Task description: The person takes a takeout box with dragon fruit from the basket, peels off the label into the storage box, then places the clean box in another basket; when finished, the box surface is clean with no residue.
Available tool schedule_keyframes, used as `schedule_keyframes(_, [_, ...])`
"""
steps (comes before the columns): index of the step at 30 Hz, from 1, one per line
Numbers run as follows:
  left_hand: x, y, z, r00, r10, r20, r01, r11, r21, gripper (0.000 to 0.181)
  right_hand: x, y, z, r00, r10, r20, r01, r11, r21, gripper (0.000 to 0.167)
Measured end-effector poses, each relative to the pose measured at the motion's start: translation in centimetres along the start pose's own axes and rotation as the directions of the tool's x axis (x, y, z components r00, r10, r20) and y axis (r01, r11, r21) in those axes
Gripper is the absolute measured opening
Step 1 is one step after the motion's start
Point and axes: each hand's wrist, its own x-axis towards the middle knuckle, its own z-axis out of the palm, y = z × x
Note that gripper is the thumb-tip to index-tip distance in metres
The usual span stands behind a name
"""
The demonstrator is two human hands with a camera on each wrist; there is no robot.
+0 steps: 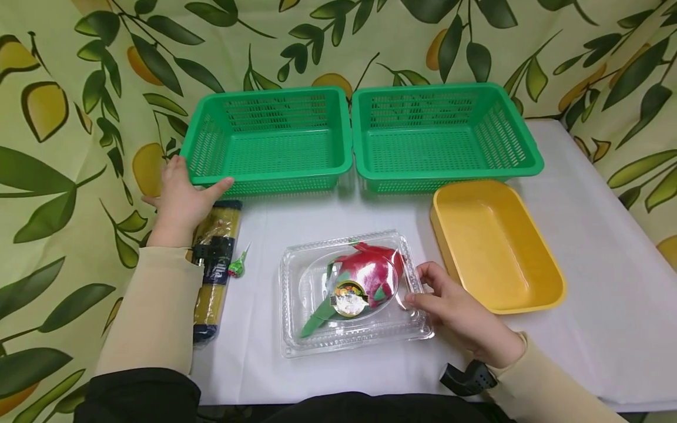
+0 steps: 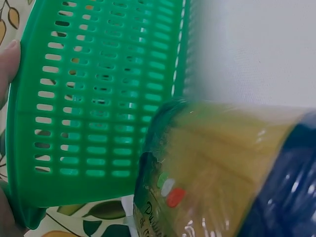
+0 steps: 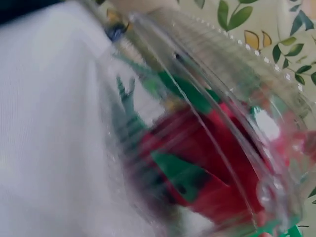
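White tabletop (image 1: 608, 305), two green baskets (image 1: 275, 179) (image 1: 449, 175), yellow tray (image 1: 489, 252), clear container (image 1: 370, 339), pasta packet (image 1: 215, 273), wrapped lollipop (image 1: 237, 267)

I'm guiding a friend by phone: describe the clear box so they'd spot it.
On the white table, look in front of the two green baskets. Left of the yellow tray, the right hand holds the clear box. Unlike its neighbours, it shows a red fruit inside.

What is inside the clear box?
A red dragon fruit and a tapering green piece, perhaps part of it. The sticker hides whatever lies behind it; the fruit's underside is hidden too.
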Motion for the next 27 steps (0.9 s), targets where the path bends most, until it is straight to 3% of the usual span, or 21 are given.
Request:
schedule_keyframes(7, [-0.2, 0.2, -0.4, 1.000, 0.006, -0.008, -0.005, 0.999, 0.052, 0.126, -0.3, -0.1, -0.1, 1.000, -0.021, -0.020, 0.019, 0.996, -0.083, 0.052])
schedule_keyframes(11, [-1.0, 0.5, -1.1, 1.000, 0.022, -0.017, -0.021, 0.999, 0.024, 0.117, -0.4, 0.0, -0.2, 1.000, -0.023, -0.021, 0.021, 0.996, -0.086, 0.053])
schedule_keyframes(14, [-2.8, 1.2, -1.7, 0.996, 0.057, -0.065, -0.059, 0.998, -0.036, 0.102, -0.3, 0.2, -0.1, 0.999, -0.034, -0.010, 0.033, 0.996, -0.077, 0.053])
schedule_keyframes(17, [-6.0, 2.5, -1.8, 0.981, 0.139, -0.135, -0.151, 0.985, -0.084, 0.080, -0.2, 0.4, -0.1, 0.999, -0.050, -0.003, 0.050, 0.996, -0.074, 0.054])
schedule_keyframes(19, [-8.6, 3.3, -1.4, 0.958, 0.231, -0.172, -0.251, 0.962, -0.108, 0.066, -0.1, 0.6, -0.1, 0.998, -0.060, -0.001, 0.059, 0.995, -0.077, 0.055])
schedule_keyframes(21, [-11.4, 3.8, -0.7, 0.917, 0.350, -0.192, -0.376, 0.919, -0.120, 0.057, -0.1, 0.7, -0.2, 0.998, -0.063, -0.001, 0.063, 0.995, -0.076, 0.055])
schedule_keyframes(25, [-16.3, 3.4, 2.1, 0.795, 0.591, -0.137, -0.605, 0.788, -0.111, 0.055, -0.1, 0.8, -0.3, 0.997, -0.070, -0.009, 0.069, 0.994, -0.081, 0.054])
schedule_keyframes(27, [-18.0, 2.8, 3.8, 0.751, 0.656, -0.068, -0.659, 0.742, -0.120, 0.067, -0.1, 0.8, -0.3, 0.997, -0.070, -0.019, 0.068, 0.994, -0.087, 0.053])
